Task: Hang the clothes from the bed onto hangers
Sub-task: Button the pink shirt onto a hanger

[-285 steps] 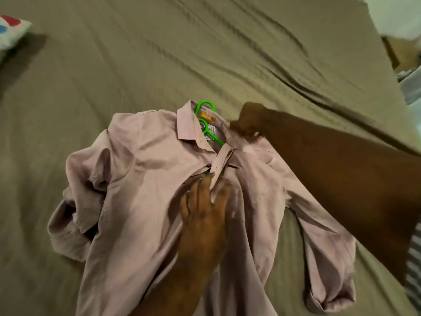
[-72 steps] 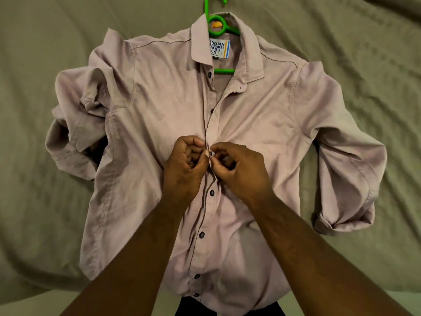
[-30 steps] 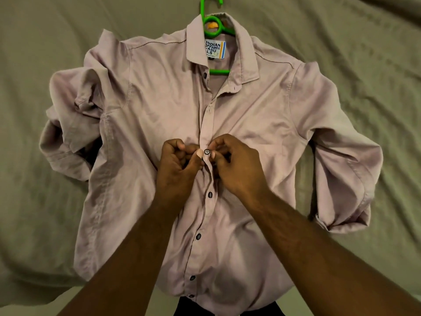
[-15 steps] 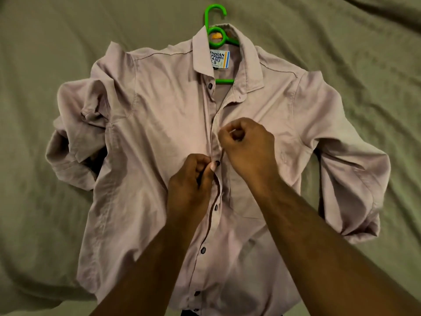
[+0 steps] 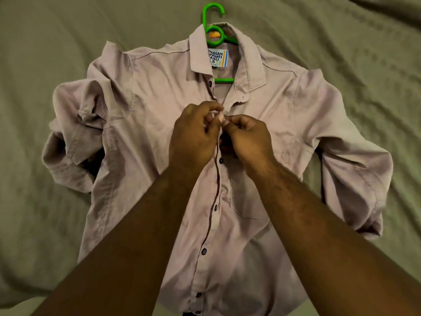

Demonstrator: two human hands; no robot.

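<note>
Wrinkled olive-green bedsheet (image 5: pixel 68 30), creases throughout.

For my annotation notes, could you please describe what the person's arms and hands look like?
The left forearm and right forearm are bare to the frame edge, no sleeves in view. The left hand and right hand wear no gloves, and no watch or ring shows. The right forearm has fine hair.

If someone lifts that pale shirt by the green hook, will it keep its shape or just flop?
Probably floppy: the shirt lies creased on the bed, and its bunched sleeve would likely drop and dangle. The green hanger inside the collar should keep the top spread. It looks like thin cloth, so likely light.
</note>
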